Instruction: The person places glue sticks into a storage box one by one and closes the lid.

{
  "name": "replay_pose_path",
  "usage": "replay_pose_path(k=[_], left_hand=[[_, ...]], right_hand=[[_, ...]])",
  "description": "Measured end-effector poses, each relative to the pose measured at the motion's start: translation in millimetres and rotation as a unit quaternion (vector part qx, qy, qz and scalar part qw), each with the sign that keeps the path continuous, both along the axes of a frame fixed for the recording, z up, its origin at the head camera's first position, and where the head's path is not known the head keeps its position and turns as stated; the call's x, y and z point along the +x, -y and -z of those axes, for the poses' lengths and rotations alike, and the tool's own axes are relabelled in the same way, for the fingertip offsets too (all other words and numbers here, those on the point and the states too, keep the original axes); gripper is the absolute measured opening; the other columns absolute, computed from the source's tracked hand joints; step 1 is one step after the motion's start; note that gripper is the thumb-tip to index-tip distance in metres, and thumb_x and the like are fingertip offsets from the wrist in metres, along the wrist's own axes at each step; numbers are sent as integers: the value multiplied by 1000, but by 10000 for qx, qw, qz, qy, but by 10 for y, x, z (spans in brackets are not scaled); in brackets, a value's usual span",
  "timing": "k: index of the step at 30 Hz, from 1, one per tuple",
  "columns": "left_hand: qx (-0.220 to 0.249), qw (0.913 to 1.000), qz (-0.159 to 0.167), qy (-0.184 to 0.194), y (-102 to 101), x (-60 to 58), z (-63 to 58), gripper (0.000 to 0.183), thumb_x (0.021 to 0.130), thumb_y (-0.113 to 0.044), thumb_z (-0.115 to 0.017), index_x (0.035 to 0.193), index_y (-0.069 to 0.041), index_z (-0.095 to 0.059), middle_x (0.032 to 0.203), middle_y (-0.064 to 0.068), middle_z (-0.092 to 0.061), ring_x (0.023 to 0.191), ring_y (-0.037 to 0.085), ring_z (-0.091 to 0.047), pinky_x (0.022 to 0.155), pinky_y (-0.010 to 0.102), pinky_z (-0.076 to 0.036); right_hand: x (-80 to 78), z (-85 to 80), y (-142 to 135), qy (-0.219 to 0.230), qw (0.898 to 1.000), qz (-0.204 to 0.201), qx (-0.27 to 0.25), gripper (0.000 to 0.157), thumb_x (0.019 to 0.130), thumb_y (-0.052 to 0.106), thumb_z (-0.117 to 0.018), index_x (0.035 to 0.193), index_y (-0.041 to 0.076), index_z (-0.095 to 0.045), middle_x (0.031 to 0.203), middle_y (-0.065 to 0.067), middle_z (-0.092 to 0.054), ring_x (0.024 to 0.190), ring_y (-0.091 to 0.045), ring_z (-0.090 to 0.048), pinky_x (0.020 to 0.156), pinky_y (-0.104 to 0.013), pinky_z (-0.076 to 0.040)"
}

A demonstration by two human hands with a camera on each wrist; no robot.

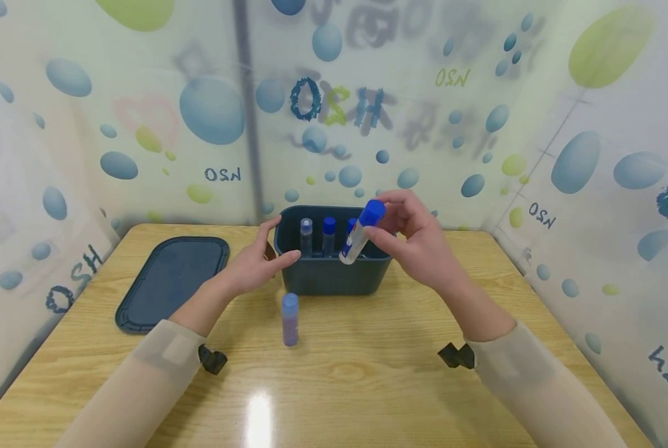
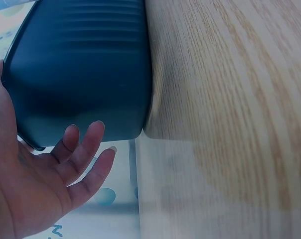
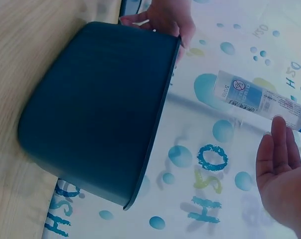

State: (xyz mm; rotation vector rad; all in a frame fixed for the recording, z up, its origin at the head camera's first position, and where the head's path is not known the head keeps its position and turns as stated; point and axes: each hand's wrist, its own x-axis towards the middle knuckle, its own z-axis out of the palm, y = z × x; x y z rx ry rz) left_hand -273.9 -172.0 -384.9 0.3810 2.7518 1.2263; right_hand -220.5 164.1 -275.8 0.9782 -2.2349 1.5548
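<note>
My right hand [image 1: 415,239] pinches a glue stick [image 1: 357,239] by its blue-capped end, between thumb and fingers. The glue stick tilts over the front rim of a dark teal bin [image 1: 336,278], its white end downward. In the right wrist view, printing and a barcode show on the glue stick [image 3: 260,102]. My left hand [image 1: 255,261] is at the bin's left end, thumb and index finger at the rim; its other fingers spread loosely beside the wall in the left wrist view. Inside the bin stand several similar tubes, including a blue-capped one [image 1: 328,235] and a clear-topped one [image 1: 306,235].
A purple tube with a light blue cap [image 1: 290,318] stands on the wooden table [image 1: 356,386] in front of the bin. To the left lies a flat dark lid [image 1: 171,283]. Patterned sheets [image 1: 211,112] enclose the table at the back and both sides.
</note>
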Motion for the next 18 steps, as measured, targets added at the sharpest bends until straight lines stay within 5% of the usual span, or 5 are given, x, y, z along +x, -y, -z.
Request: replay_pose_path(k=[18], left_hand=[[2, 10000, 11, 15, 2, 8, -5, 106, 101, -76, -60, 177, -35, 1, 109, 12, -68, 84, 24, -66, 77, 39, -54]], right_hand=[[-460, 236, -59, 391, 9945, 958, 163, 45, 106, 14, -74, 147, 12, -56, 125, -16, -73, 95, -25, -70, 84, -23, -57]])
